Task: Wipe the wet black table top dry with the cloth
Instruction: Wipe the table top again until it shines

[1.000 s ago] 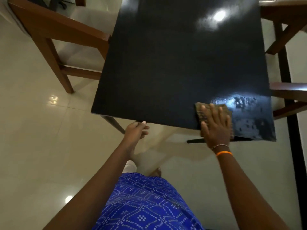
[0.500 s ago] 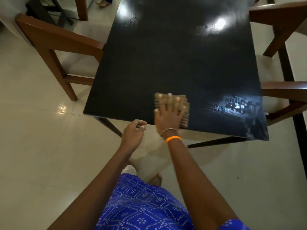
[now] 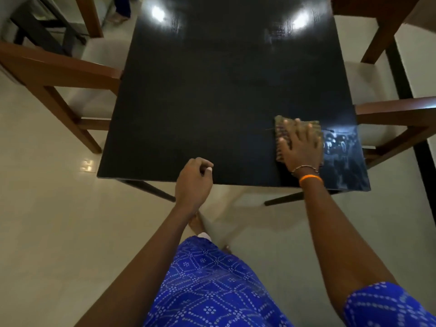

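At table (image 3: 212,102) right edge | right grip (image 3: 300,147) flat on cloth (image 3: 280,128), moved right | left grip (image 3: 194,178) loosely curled

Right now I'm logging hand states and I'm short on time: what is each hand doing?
Left hand: fingers loosely curled at the table's near edge, holding nothing.
Right hand: fingers straight, pressing the cloth flat on the table top.
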Demonstrator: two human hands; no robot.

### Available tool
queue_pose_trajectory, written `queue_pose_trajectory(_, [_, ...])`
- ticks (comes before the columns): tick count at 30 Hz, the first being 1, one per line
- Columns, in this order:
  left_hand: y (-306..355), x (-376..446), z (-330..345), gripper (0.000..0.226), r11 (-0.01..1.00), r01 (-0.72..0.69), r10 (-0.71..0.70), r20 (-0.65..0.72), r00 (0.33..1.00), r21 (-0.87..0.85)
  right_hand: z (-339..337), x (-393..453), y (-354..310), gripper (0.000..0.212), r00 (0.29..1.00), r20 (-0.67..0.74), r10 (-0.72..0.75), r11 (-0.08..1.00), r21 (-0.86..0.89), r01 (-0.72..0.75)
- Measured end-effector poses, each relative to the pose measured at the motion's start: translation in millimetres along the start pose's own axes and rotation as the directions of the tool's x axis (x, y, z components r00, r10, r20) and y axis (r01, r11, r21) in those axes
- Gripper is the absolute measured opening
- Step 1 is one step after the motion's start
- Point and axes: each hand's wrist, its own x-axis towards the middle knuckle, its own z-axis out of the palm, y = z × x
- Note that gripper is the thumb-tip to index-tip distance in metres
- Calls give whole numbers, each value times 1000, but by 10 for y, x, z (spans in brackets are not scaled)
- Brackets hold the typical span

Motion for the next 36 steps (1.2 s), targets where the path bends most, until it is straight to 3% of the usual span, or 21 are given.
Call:
queue_pose_trajectory(4, [32,182,-76,13,996,-63,68,-64,996,70,-75,95,292,59,961,-41,274,962,13,-274])
queue_pose_trajectory(6, [17,268,-136,14,994,-73,80,-96,992,79,-35,131,76,55,918,-59,393,919,63,-389])
queue_pose_trajectory(8, [1,357,-208,14,995,-57,66,-114,991,79,28,207,-301,57,909,-52,413,908,92,-408])
queue_pose_trajectory(15, [-122,655,-504,19,994,-31,48,-173,984,101,221,527,-1995,60,998,48,-27,997,70,24])
queue_pose_trajectory(19, [-210,797,-593,22,995,-13,36,-236,971,99,308,321,-2520,58,911,118,-394,919,50,391])
queue_pose_trajectory(22, [-118,860,-549,21,996,-5,21,-195,981,85,331,372,-2374,58,880,109,-462,887,47,459])
queue_pose_trajectory(27, [218,906,-266,18,992,-73,77,-35,996,102,251,515,-1630,60,957,12,-289,956,45,288])
queue_pose_trajectory(30, [422,856,-4,16,980,-147,140,59,988,137,129,556,-963,63,993,-40,-111,993,28,112])
queue_pose_trajectory(36, [913,755,604,19,952,-255,226,176,958,166,-101,569,365,72,970,-64,235,972,21,-234])
